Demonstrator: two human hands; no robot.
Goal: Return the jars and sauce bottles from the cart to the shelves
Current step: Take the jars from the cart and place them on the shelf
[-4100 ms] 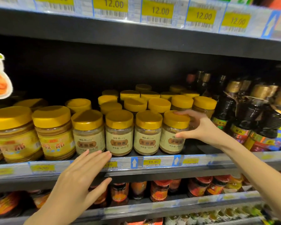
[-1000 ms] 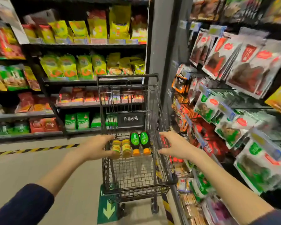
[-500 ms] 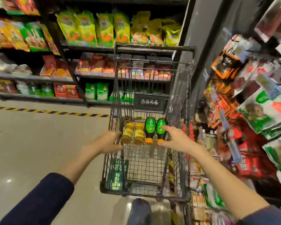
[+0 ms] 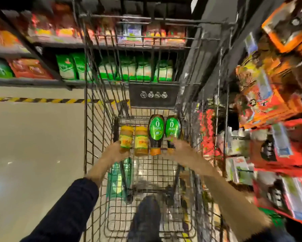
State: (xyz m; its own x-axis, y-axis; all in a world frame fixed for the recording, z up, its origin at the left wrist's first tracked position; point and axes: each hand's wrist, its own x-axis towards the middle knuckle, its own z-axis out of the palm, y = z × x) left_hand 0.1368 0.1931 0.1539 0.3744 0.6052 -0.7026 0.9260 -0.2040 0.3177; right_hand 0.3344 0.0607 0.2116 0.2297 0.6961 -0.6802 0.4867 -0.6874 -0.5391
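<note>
Hands reach down into a black wire shopping cart (image 4: 97, 130), seen from above; this looks like the pick-up step, items being collected before going to the shelves. Four items lie side by side in the cart's raised rear section, caps toward the person.

From the left: the left hand (image 4: 114, 151) curls around the lower end of the first yellow-labelled glass jar (image 4: 126, 137), apparently gripping it, though motion blur leaves the firmness of the hold uncertain. Touching it is a second yellow-labelled jar (image 4: 141, 140), untouched. Next lies a dark sauce bottle with a green oval label and orange cap (image 4: 155, 131). Just beside it is a second dark green-labelled bottle (image 4: 172, 129); the right hand (image 4: 181, 148) has fingertips on its neck, fingers loosely spread, not visibly closed around it.

The next move likely calls for closing that right hand on the bottle neck and lifting both items up past the cart's wire sides.

Around the cart: pale floor with a yellow-and-black striped line (image 4: 38, 100) on the left, shelves of green packets (image 4: 111, 69) beyond, and crowded racks of red and orange packets (image 4: 269, 95) close on the right. The person's dark trouser leg (image 4: 145, 219) stands below. The tall wire walls and the neighbouring jar and bottle could catch during lifting.
</note>
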